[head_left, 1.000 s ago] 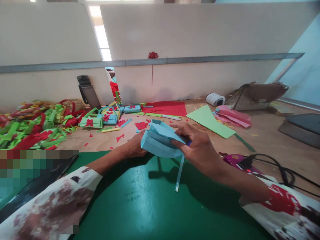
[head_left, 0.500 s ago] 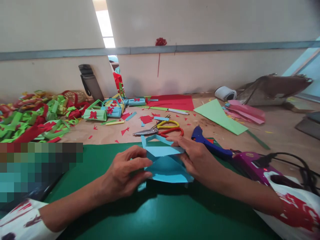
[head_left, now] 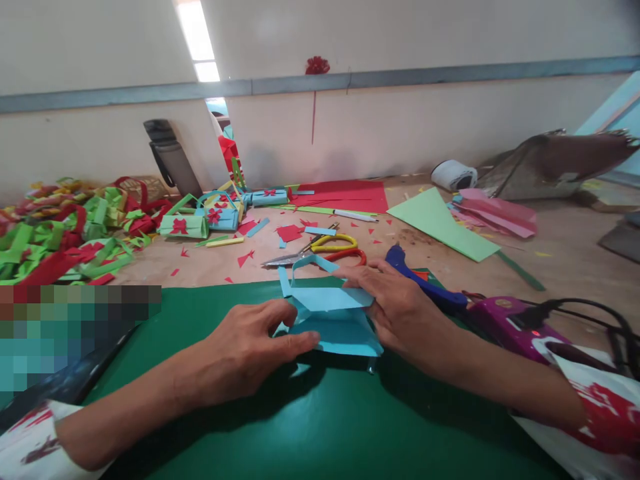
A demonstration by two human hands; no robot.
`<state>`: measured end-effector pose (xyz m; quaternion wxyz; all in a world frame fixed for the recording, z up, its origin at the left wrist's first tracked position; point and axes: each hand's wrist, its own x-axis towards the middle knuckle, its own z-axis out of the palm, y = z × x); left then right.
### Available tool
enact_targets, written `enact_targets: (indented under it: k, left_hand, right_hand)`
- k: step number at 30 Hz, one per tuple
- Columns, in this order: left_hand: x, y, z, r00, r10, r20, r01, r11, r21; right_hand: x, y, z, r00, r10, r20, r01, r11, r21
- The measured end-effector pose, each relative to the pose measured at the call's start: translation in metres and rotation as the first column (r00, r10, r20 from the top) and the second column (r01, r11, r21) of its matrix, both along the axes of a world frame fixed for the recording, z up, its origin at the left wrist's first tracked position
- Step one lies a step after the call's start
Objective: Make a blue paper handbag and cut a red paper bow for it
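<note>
Between my hands is a small light-blue paper bag with a strip handle curving up at its far side, held just over a green mat. Its mouth gapes toward me. My left hand pinches the bag's left side, the thumb lying along the near lower edge. On the right side, my right hand grips the bag, its fingers over the upper flap and handle end. Just beyond the bag lie scissors with yellow and red handles. A blue glue gun rests right of my right hand.
Finished-looking little paper bags with red bows sit at the back left, beside a heap of colourful paper pieces. A grey bottle leans at the wall. Green paper and a purple power strip are at right.
My left thumb has slid right along the bag's near edge, and its other fingers have curled in. The bag has shifted slightly up and left in view. My right hand keeps its hold.
</note>
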<state>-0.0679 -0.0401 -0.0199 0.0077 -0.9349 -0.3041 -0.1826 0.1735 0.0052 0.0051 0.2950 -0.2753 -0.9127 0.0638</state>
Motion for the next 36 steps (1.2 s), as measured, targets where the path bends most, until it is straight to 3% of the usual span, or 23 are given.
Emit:
enact_targets:
  k: [2,8,10,13,17,20,24,28,31,33,36]
  left_hand:
    - [-0.001,0.003,0.005,0.989,0.015,-0.144,-0.013,1.000,0.015]
    - [-0.002,0.013,0.007,0.982,-0.020,-0.185,0.022,1.000,0.008]
    - [0.002,0.013,0.012,0.980,0.004,-0.198,-0.017,0.998,-0.066]
    - [0.008,0.009,0.023,0.986,0.060,-0.156,-0.096,0.968,-0.232]
    - [0.017,0.004,0.031,0.991,0.091,-0.099,-0.122,0.920,-0.372]
    - [0.022,0.004,0.030,0.981,0.123,-0.148,-0.169,0.919,-0.356]
    - [0.021,0.004,0.027,0.979,0.141,-0.145,-0.189,0.896,-0.402]
    - [0.012,0.000,0.024,0.963,0.261,0.072,-0.193,0.847,-0.495]
    - [0.009,-0.007,0.019,0.852,0.475,0.219,-0.263,0.751,-0.606]
    - [0.010,-0.011,0.015,0.789,0.584,0.191,-0.296,0.634,-0.714]
    - [0.012,-0.013,0.010,0.785,0.615,0.077,-0.257,0.436,-0.863]
  right_hand:
    - [0.000,0.001,0.001,1.000,0.007,0.009,-0.007,1.000,-0.028]
    - [0.000,0.004,0.007,0.999,-0.036,0.021,0.038,0.989,-0.141]
    - [0.002,0.003,0.012,0.997,-0.063,0.049,0.067,0.994,-0.085]
    - [0.006,-0.003,0.021,0.993,-0.112,0.042,0.107,0.988,0.109]
    - [0.002,-0.020,0.018,1.000,0.023,-0.001,-0.022,0.971,0.240]
    - [-0.010,-0.030,0.003,0.987,0.131,0.094,-0.144,0.979,0.143]
    - [-0.026,-0.030,-0.010,0.958,0.022,0.287,-0.036,0.998,0.042]
    - [-0.031,-0.024,0.000,0.910,-0.048,0.412,0.096,0.991,-0.096]
    - [-0.032,-0.021,0.011,0.867,-0.022,0.497,0.152,0.963,-0.223]
    - [-0.033,-0.019,0.014,0.847,0.005,0.531,0.157,0.953,-0.258]
    - [-0.034,-0.016,0.012,0.826,0.027,0.564,0.155,0.950,-0.273]
